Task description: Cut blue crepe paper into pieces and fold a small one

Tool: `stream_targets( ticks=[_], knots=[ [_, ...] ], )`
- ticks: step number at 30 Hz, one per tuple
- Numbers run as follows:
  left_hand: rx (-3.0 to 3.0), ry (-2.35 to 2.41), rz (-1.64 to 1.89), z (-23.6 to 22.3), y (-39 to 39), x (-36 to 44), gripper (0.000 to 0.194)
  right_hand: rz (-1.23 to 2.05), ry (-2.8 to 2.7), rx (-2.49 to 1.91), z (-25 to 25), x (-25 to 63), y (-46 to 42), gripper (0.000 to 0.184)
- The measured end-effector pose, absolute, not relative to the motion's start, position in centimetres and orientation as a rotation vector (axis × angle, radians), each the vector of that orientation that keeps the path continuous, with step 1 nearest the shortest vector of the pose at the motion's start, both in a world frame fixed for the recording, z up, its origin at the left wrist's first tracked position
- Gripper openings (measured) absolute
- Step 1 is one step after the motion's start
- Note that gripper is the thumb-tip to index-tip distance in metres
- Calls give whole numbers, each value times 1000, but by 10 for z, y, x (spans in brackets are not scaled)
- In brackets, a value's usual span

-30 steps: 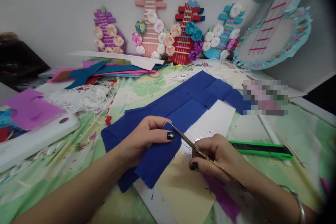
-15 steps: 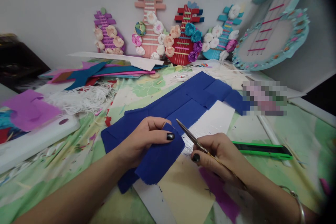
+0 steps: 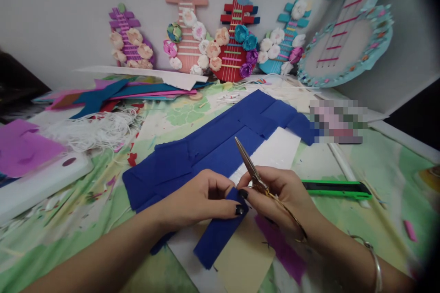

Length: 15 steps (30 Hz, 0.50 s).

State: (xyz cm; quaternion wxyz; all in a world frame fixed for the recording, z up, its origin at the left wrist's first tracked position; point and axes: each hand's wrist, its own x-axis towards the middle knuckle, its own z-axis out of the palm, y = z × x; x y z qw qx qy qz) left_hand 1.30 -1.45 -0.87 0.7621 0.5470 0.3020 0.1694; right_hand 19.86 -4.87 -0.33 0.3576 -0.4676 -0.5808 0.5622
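Note:
Between the thumb and fingers of my left hand (image 3: 202,199) is a folded strip of blue crepe paper (image 3: 220,233), hanging down toward me. My right hand (image 3: 278,197) grips a pair of gold-handled scissors (image 3: 252,167), their blades closed and pointing up and away. Its thumb and fingertip also touch the upper end of the strip, close to my left thumb. Under and beyond the hands lies a larger spread of blue crepe paper (image 3: 220,132), partly over a white sheet (image 3: 280,146). A cream card (image 3: 244,261) and a purple paper piece (image 3: 282,247) lie below.
A green-edged cutter (image 3: 337,188) lies to the right. On the left are a tangle of white string (image 3: 96,130), purple paper (image 3: 25,149) and a white glue-gun-like object (image 3: 44,183). Several decorated paper guitars (image 3: 233,41) lean against the wall.
My right hand has moved in to meet the left at the strip, the scissors now pointing more upward. The strip looks narrower, folded over. The view has shifted slightly.

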Motion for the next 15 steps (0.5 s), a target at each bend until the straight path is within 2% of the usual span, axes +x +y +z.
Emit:
stream_targets(
  ticks=[9, 15],
  knots=[
    [1142, 696, 371, -7, -17, 13, 16, 1361, -1479, -1313, -4, 195, -48, 11],
    [1019, 782, 499, -5, -17, 15, 21, 1326, -1254, -1347, -3, 197, -45, 24]
  ],
)
